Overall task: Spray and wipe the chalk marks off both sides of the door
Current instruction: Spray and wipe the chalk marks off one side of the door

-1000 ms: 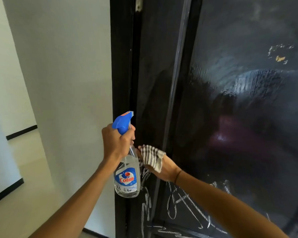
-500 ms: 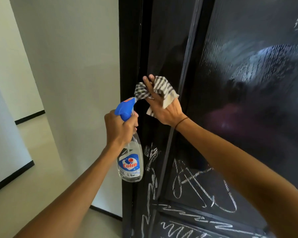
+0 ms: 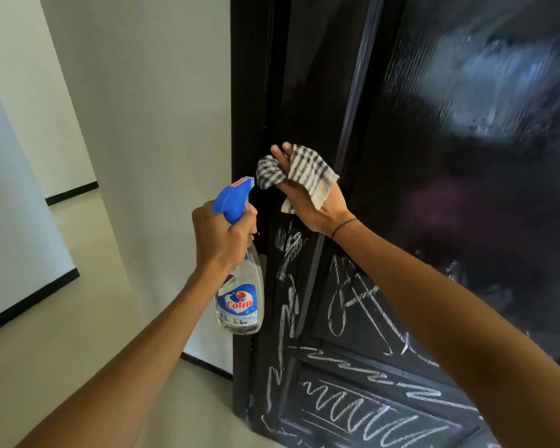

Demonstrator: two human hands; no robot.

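Left hand (image 3: 222, 234) grips spray bottle (image 3: 240, 295); right hand (image 3: 307, 202) (raised) presses cloth (image 3: 299, 174) against door (image 3: 450, 221)

Pale beige smooth floor (image 3: 78, 367) at lower left, running back into a corridor. Black glossy door (image 3: 466, 221) meets it at its bottom edge; black skirting strips (image 3: 29, 300) line the base of white plain walls (image 3: 149, 124).

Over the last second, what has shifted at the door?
The right hand carried the checked cloth up the door's left edge, above the chalk marks. The left hand kept its grip on the spray bottle. Chalk unchanged.
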